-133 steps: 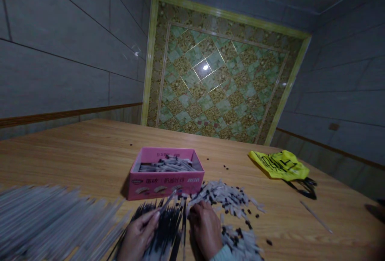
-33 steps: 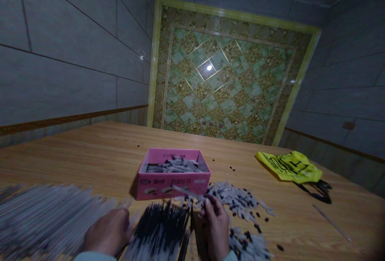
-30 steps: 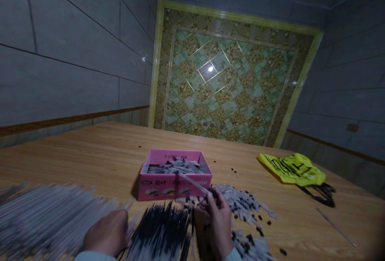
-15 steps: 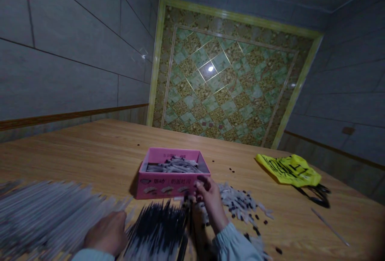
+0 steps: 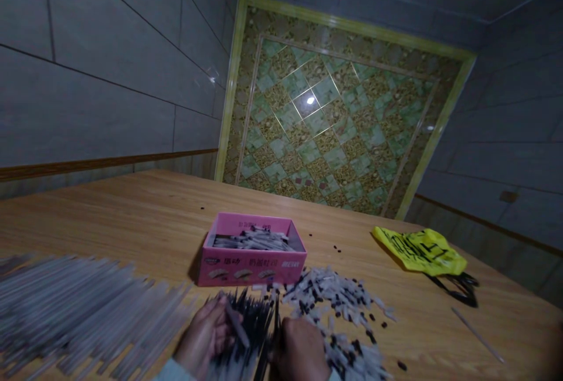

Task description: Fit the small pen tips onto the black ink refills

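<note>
My left hand (image 5: 206, 328) is closed on a translucent plastic tube (image 5: 236, 323), slanted across the fingers. Beneath and beside it lies a bundle of thin black-tipped sticks (image 5: 255, 310), partly hidden by the hand. My right hand (image 5: 303, 343) is a closed fist right of this bundle, against a dark upright strip (image 5: 276, 316); its fingers are turned away, so what they hold is hidden. Right of the fist lie small clear pieces with black plugs (image 5: 329, 290). Behind both hands a pink box (image 5: 250, 272) holds a heap of similar short pieces (image 5: 255, 239).
A wide layer of long clear tubes (image 5: 79, 305) covers the left of the wooden table (image 5: 145, 211). At the right lie a yellow bag (image 5: 422, 249) with black handles and a single thin stick (image 5: 477, 334). A few black bits (image 5: 402, 365) are scattered about.
My left hand has moved right from the long tubes and now holds a tube over the black-tipped sticks. My right hand has come down from the box front and closed into a fist.
</note>
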{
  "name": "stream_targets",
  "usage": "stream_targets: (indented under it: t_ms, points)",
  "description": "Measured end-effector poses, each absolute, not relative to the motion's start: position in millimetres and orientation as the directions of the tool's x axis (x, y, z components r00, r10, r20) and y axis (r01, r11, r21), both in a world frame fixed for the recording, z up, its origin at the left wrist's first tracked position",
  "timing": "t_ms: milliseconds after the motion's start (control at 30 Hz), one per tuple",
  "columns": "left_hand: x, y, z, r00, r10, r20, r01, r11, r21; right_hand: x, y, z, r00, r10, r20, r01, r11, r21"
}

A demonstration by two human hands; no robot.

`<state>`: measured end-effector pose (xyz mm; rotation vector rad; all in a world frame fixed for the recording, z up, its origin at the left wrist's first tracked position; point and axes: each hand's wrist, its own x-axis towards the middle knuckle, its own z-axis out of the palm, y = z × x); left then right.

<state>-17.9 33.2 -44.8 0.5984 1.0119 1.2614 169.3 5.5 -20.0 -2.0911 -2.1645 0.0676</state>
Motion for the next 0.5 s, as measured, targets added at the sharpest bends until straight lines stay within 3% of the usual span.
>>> stream_targets:
  t_ms: [133, 300, 500]
  points:
    - [-16, 35, -50, -0.039, 0.946, -0.322, -0.681, 0.211, 0.701, 166, 6, -24, -0.037, 0.995, 0.097, 0.996, 0.044, -0.071]
    - [-20, 34, -41, -0.025, 0.962, -0.272, -0.732, 0.168, 0.661, 167, 8, -27, -0.017, 0.993, 0.119, 1.0, 0.02, -0.018]
    - [-18, 33, -38, -0.043, 0.935, -0.353, -0.812, 0.173, 0.557, 182, 6, -4, 0.007, 0.989, 0.146, 0.999, 0.001, -0.053]
